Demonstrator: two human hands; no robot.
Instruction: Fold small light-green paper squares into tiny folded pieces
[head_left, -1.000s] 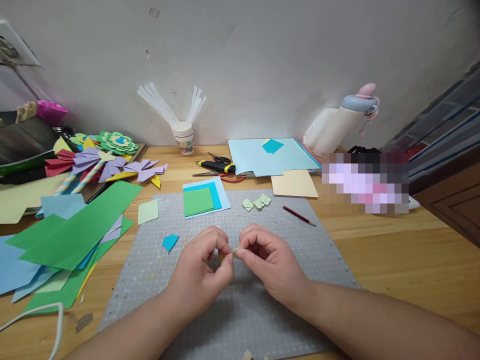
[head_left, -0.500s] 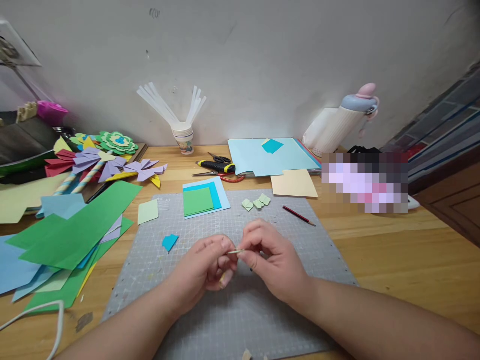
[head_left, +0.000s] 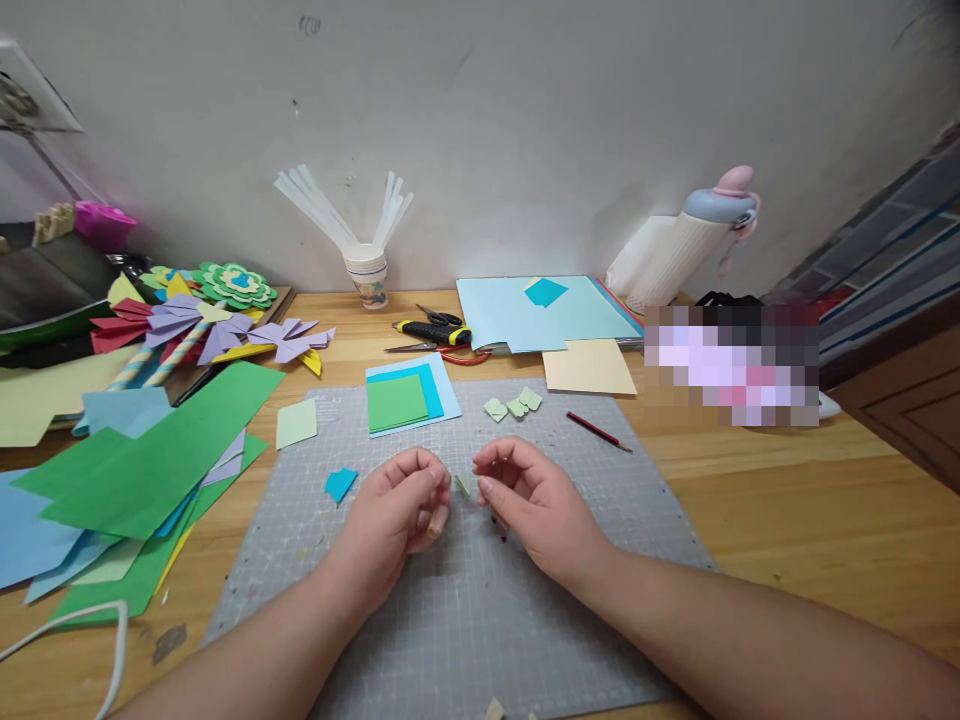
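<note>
A small folded light-green paper stands on edge between my two hands, close against the fingertips of my left hand. The fingers of that hand are closed in a pinch, though where they meet the paper is hard to see. Just right of the paper, my right hand has its thumb and fingers curved, with the tips slightly apart and nothing visible between them. Both hands are over the grey cutting mat. Beyond them lie several small folded green papers. A small blue paper piece rests left of my left hand.
Stacked green and blue squares, a pale green square and a pencil lie around the mat. Behind are scissors, a cutter and a paper cup with white strips. Green sheets cover the left side.
My hands have moved slightly apart, the left one to the left. The folded green paper has turned from nearly level to slanted, and the right fingertips have come off it.
</note>
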